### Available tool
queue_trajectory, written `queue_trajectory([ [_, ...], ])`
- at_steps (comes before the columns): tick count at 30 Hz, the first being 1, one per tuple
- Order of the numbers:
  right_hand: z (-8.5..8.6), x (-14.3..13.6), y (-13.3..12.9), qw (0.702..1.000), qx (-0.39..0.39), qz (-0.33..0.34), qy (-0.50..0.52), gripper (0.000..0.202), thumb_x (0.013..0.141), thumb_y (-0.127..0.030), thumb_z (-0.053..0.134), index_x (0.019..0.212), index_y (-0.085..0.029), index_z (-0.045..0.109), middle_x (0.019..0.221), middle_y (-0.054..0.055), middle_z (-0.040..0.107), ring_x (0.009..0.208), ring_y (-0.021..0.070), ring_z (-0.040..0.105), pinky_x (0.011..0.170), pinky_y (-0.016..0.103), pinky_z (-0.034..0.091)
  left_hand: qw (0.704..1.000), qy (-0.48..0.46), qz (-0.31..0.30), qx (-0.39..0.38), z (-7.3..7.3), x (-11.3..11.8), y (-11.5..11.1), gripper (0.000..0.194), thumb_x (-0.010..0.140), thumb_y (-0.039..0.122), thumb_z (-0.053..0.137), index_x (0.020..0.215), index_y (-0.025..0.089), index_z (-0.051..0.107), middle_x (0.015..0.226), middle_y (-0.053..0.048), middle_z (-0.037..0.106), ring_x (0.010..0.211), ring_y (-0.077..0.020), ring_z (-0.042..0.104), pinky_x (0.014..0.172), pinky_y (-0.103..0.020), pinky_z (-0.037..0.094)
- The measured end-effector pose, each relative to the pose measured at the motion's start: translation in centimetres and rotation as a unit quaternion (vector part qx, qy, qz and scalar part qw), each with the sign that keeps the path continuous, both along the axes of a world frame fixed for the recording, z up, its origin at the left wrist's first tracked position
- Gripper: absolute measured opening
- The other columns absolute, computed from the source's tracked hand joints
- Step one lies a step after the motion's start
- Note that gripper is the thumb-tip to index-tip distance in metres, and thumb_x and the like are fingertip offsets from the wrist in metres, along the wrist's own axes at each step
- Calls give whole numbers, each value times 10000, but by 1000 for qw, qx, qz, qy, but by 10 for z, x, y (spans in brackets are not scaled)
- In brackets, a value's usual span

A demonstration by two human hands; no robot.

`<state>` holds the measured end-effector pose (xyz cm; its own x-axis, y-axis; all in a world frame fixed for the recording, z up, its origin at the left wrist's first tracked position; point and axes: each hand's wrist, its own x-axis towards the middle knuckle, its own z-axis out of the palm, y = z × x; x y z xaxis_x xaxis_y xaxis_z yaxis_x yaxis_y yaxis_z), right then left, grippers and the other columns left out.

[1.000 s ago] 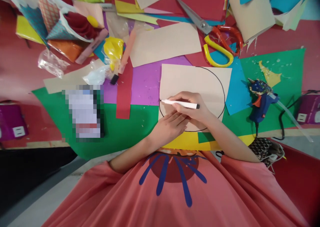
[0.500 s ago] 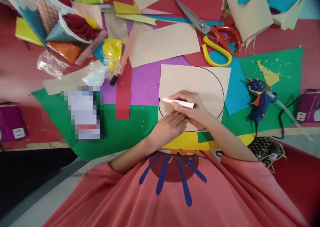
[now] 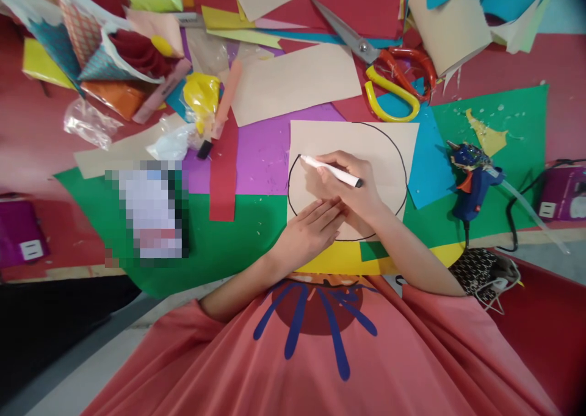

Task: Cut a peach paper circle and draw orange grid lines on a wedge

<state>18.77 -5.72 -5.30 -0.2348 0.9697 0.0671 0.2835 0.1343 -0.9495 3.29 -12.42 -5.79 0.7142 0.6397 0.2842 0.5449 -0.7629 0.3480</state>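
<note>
A beige sheet of paper (image 3: 384, 154) lies before me, bearing a large black curved outline that runs round most of it. My right hand (image 3: 350, 178) grips a white marker (image 3: 334, 171) with a black end, its tip touching the sheet near the upper left, where the line stops. Flat on the sheet's lower left rests my left hand (image 3: 315, 224), fingers stretched out and holding nothing. The fingertips of the left hand reach under the right hand, so they are partly hidden.
Scissors (image 3: 366, 50) with red and yellow handles lie beyond the sheet. A blue glue gun (image 3: 473, 187) with a cord is at right. At left are a blurred-out phone-like object (image 3: 153, 211), a black cap (image 3: 204, 150) and a red strip (image 3: 223, 187). Green sheet (image 3: 229, 239) lies beneath.
My right hand has moved the marker tip up and slightly right, and the black line along the sheet's left side has grown longer. My left hand stays in place.
</note>
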Motion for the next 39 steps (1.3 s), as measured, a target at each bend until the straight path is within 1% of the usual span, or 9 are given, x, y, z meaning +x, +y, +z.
queue_trajectory([
  [4, -1, 2, 3, 999, 7, -44, -3, 155, 913, -315, 577, 974, -205, 668, 916, 8, 721, 814, 137, 659, 713, 276, 517, 1000, 15, -4, 4, 0, -1, 0, 333, 969, 187, 457, 1264, 77, 564, 1306, -111, 643, 1253, -222, 584, 1044, -360, 507],
  [7, 0, 4, 4, 997, 23, -76, -7, 143, 913, -309, 581, 968, -207, 665, 907, 3, 727, 810, 137, 660, 700, 274, 514, 1000, 12, -4, 7, -2, -1, -1, 317, 967, 191, 465, 1242, 83, 579, 1291, -102, 654, 1248, -223, 588, 1043, -364, 503],
  [12, 0, 6, 6, 991, 39, -128, -24, 166, 919, -350, 571, 943, -209, 654, 880, 8, 722, 809, 151, 662, 691, 291, 519, 1000, 12, -4, 6, -3, -1, -1, 323, 964, 187, 469, 1249, 80, 577, 1307, -109, 643, 1248, -230, 587, 1043, -371, 497],
  [17, -2, 10, 7, 983, 68, -169, -29, 113, 923, -300, 575, 937, -219, 652, 853, -7, 705, 813, 149, 659, 711, 300, 529, 1000, 11, -5, 2, -3, -2, -2, 336, 965, 188, 471, 1268, 77, 563, 1326, -109, 630, 1258, -227, 577, 1047, -371, 490],
  [20, -5, 14, 8, 978, 81, -188, -28, 105, 924, -287, 575, 937, -218, 653, 877, -8, 705, 832, 153, 662, 737, 309, 539, 1000, 17, -6, -2, -4, -2, -3, 353, 964, 185, 472, 1292, 80, 547, 1357, -112, 607, 1284, -221, 554, 1072, -368, 469],
  [25, -8, 19, 8, 974, 79, -211, -31, 146, 933, -332, 553, 938, -219, 645, 884, -4, 704, 841, 166, 665, 760, 332, 545, 1000, 17, -9, -12, -3, -3, -3, 366, 971, 187, 459, 1316, 84, 527, 1367, -121, 596, 1304, -215, 536, 1095, -366, 448],
  [30, -5, 19, 7, 969, 75, -232, -26, 144, 930, -346, 557, 917, -231, 643, 888, 9, 703, 862, 184, 666, 792, 358, 548, 1000, 13, -13, -15, -2, -2, -2, 364, 968, 183, 466, 1310, 75, 528, 1360, -134, 599, 1300, -226, 542, 1090, -378, 459],
  [34, -2, 19, 6, 965, 67, -251, -44, 176, 926, -388, 558, 898, -235, 641, 878, 15, 692, 875, 203, 662, 813, 385, 556, 999, 13, -15, -27, -5, -3, -3, 402, 975, 191, 449, 1366, 102, 485, 1379, -134, 584, 1332, -220, 510, 1110, -383, 442],
  [39, 0, 20, 3, 959, 52, -276, -31, 147, 904, -374, 588, 873, -240, 640, 853, 14, 699, 836, 200, 669, 781, 374, 560, 999, 16, -16, -37, -6, -4, -4, 414, 979, 193, 437, 1383, 110, 470, 1394, -129, 571, 1346, -214, 495, 1124, -382, 429],
])
